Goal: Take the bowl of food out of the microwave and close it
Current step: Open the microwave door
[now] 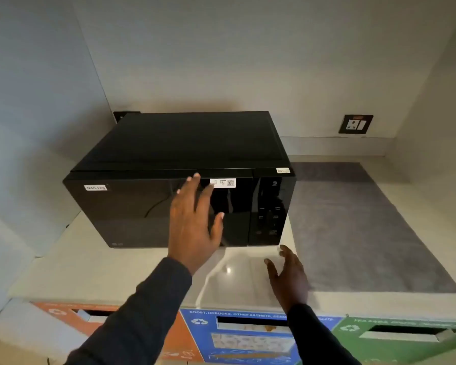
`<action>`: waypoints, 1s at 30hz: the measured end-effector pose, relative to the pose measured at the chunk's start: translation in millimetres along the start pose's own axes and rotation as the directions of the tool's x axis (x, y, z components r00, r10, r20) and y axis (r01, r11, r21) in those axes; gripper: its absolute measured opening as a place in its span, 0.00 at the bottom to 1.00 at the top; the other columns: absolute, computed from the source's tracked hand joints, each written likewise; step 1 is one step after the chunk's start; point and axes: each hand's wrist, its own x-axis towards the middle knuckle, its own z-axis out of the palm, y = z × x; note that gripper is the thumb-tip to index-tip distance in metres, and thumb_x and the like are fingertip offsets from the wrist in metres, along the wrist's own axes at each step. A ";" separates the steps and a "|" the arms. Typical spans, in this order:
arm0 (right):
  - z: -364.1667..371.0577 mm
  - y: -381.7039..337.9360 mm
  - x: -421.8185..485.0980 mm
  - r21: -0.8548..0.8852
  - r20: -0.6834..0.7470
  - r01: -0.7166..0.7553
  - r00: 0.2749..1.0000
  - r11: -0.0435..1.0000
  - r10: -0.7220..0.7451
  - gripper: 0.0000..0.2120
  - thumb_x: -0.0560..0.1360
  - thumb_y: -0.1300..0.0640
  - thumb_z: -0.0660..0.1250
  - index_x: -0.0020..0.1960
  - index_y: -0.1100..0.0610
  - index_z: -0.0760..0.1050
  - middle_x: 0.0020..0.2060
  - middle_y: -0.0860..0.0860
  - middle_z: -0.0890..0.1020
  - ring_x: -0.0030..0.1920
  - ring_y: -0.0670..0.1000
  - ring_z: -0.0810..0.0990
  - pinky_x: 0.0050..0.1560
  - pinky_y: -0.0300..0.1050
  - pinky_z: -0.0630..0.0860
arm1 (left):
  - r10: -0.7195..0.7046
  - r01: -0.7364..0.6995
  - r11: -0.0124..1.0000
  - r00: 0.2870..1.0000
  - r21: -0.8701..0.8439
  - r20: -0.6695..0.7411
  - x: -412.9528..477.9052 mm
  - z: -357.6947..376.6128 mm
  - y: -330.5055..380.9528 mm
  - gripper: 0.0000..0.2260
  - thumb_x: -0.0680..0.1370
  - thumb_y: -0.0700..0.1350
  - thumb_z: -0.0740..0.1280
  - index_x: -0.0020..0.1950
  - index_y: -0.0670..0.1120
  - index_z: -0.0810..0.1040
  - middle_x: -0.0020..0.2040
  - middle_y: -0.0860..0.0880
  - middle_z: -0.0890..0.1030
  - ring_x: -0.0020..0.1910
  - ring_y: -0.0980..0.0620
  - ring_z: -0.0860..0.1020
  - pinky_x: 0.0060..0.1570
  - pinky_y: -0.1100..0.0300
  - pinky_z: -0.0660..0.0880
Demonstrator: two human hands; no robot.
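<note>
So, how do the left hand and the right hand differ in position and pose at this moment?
The left hand is raised in front of the microwave door, fingers spread; the right hand is lower, above the countertop in front of the microwave's control panel. The left hand looks larger in the picture than the right hand. Whether the left hand touches the door is unclear. Both are open, hold nothing, and come out of dark sleeves.

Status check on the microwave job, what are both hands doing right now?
Left hand open, spread at the microwave door. Right hand open, empty, low over the counter. Door shut, no bowl in view. Nothing blocking the door.
</note>
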 end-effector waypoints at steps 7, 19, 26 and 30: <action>7.7 -10.6 42.3 0.161 0.103 -0.047 0.994 0.986 0.030 0.32 0.75 0.49 0.73 0.75 0.54 0.66 0.66 0.53 0.80 0.65 0.55 0.79 0.64 0.52 0.79 | -0.019 -0.022 0.957 0.990 0.290 0.137 33.7 10.2 -13.8 0.36 0.78 0.54 0.65 0.82 0.44 0.55 0.83 0.39 0.56 0.82 0.40 0.51 0.80 0.40 0.49; 23.4 -1.4 64.4 0.220 0.076 -0.072 0.995 0.973 0.056 0.29 0.70 0.50 0.78 0.66 0.57 0.71 0.57 0.53 0.84 0.55 0.54 0.83 0.52 0.48 0.81 | -0.032 -0.006 0.923 0.995 0.385 0.092 36.0 16.6 -14.4 0.36 0.76 0.53 0.68 0.80 0.44 0.58 0.81 0.39 0.61 0.81 0.39 0.57 0.79 0.39 0.54; 24.3 -1.5 71.2 0.198 0.073 -0.073 0.996 0.977 0.060 0.27 0.67 0.50 0.81 0.58 0.58 0.71 0.54 0.55 0.84 0.52 0.57 0.84 0.47 0.47 0.80 | -0.018 -0.022 0.927 0.995 0.374 0.102 20.0 8.6 -14.4 0.38 0.75 0.54 0.70 0.81 0.45 0.56 0.81 0.40 0.60 0.81 0.39 0.56 0.79 0.39 0.52; -1.7 -10.8 88.7 0.162 0.289 -0.131 0.954 0.978 0.080 0.28 0.66 0.52 0.80 0.59 0.57 0.71 0.55 0.56 0.84 0.49 0.55 0.81 0.46 0.47 0.79 | -0.026 -0.025 0.939 0.989 0.344 0.143 18.2 0.8 -13.5 0.40 0.75 0.55 0.70 0.81 0.46 0.56 0.82 0.41 0.58 0.82 0.41 0.54 0.80 0.41 0.49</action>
